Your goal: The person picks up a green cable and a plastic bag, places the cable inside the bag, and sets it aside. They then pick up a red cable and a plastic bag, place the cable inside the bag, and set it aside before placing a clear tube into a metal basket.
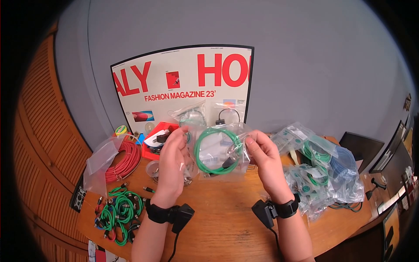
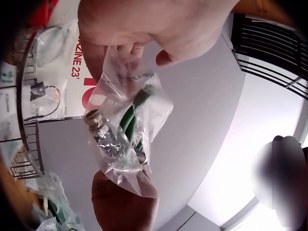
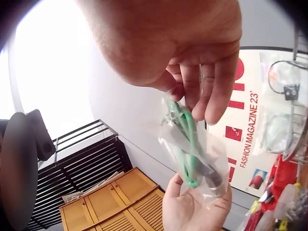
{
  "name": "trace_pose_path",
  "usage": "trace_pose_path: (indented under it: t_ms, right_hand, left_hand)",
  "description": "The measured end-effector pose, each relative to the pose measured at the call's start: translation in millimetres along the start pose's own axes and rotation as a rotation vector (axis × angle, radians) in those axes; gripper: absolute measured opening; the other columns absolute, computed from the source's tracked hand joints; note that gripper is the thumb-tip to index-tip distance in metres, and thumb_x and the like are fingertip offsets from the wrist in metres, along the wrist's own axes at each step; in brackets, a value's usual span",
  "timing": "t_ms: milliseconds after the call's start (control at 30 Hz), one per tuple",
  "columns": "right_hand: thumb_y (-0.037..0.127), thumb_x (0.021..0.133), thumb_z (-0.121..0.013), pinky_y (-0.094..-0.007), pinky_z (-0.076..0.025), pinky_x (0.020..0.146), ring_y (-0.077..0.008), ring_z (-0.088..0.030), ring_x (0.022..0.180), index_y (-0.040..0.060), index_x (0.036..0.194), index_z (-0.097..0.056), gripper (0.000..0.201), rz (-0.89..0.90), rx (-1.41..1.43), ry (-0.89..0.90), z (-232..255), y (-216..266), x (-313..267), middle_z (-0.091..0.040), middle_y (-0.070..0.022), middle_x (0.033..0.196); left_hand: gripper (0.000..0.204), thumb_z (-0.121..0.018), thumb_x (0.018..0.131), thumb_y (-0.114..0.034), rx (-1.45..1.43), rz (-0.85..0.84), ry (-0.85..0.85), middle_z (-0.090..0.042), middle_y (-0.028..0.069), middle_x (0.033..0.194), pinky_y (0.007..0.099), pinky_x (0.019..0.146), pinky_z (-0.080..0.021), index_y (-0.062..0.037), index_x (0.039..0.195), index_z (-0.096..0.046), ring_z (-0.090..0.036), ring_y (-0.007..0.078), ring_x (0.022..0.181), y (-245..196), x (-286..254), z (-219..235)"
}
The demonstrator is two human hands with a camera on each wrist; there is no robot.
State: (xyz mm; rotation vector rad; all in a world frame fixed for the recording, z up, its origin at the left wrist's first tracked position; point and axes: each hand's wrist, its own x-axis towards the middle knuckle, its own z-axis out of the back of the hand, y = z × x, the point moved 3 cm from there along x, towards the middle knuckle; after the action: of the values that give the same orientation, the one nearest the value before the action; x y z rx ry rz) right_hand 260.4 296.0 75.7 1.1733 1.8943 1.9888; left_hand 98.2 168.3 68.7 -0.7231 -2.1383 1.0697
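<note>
A clear plastic bag with a coiled green cable inside hangs upright above the table, between both hands. My right hand pinches the bag's right edge between thumb and fingers. At the other side, my left hand has its fingers nearly straight, right against the bag's edge. Its thumb stands apart from the plastic in the left wrist view. A metal connector shows through the film there, near the cable's end.
Loose green cables lie at the table's left, below a red cable coil. Behind them stands a red bin. Bagged cables pile up at the right. A framed poster leans against the wall.
</note>
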Motion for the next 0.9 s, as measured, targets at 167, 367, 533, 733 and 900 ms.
trace_pose_path:
  t_ms: [167,367,533,733,900]
  right_hand:
    - [0.023,0.1,-0.048,-0.0196,-0.044,0.062,-0.0018,-0.049,0.07,0.0074,0.095,-0.055,0.019,-0.017,0.07,0.05,-3,4,-2,-0.052,0.0062,0.079]
    - [0.024,0.1,-0.048,-0.0208,-0.044,0.063,-0.0027,-0.05,0.075,0.0066,0.092,-0.056,0.021,0.063,-0.047,0.046,1,6,-2,-0.053,0.0047,0.08]
    - [0.02,0.1,-0.049,-0.0213,-0.043,0.058,-0.0038,-0.052,0.068,0.0039,0.089,-0.055,0.02,0.15,-0.016,-0.047,-3,9,-3,-0.054,0.0032,0.077]
    - [0.018,0.099,-0.05,-0.0225,-0.042,0.054,-0.0061,-0.053,0.058,0.0012,0.087,-0.054,0.021,0.065,-0.284,-0.233,-12,14,-11,-0.054,0.0008,0.065]
    - [0.017,0.099,-0.049,-0.0209,-0.037,0.049,-0.0046,-0.05,0.054,0.0016,0.089,-0.054,0.019,0.31,-0.235,-0.334,-11,-8,-1,-0.053,0.0015,0.062]
  left_hand:
    - [0.025,-0.052,0.097,-0.023,0.056,0.018,0.132,-0.06,-0.0027,0.098,0.021,0.069,-0.045,-0.0032,0.112,-0.059,-0.055,0.0046,0.087,-10,3,4]
    - [0.022,-0.056,0.097,-0.023,0.382,-0.4,-0.079,-0.053,-0.0063,0.069,0.0176,0.045,-0.031,-0.0025,0.094,-0.062,-0.044,0.0,0.054,-30,-3,13]
    - [0.022,-0.054,0.098,-0.019,0.569,-0.648,-0.186,-0.039,-0.0094,0.059,0.0186,0.044,-0.02,-0.0054,0.081,-0.057,-0.031,-0.0006,0.051,-44,-17,-3]
    - [0.022,-0.055,0.098,-0.019,0.546,-0.631,-0.159,-0.04,-0.01,0.063,0.019,0.047,-0.022,-0.0042,0.082,-0.057,-0.03,-0.0006,0.054,-43,-20,-4]
    - [0.023,-0.054,0.098,-0.021,0.537,-0.646,-0.184,-0.04,-0.011,0.066,0.0192,0.049,-0.022,-0.0037,0.084,-0.059,-0.028,-0.0009,0.057,-38,-18,-8]
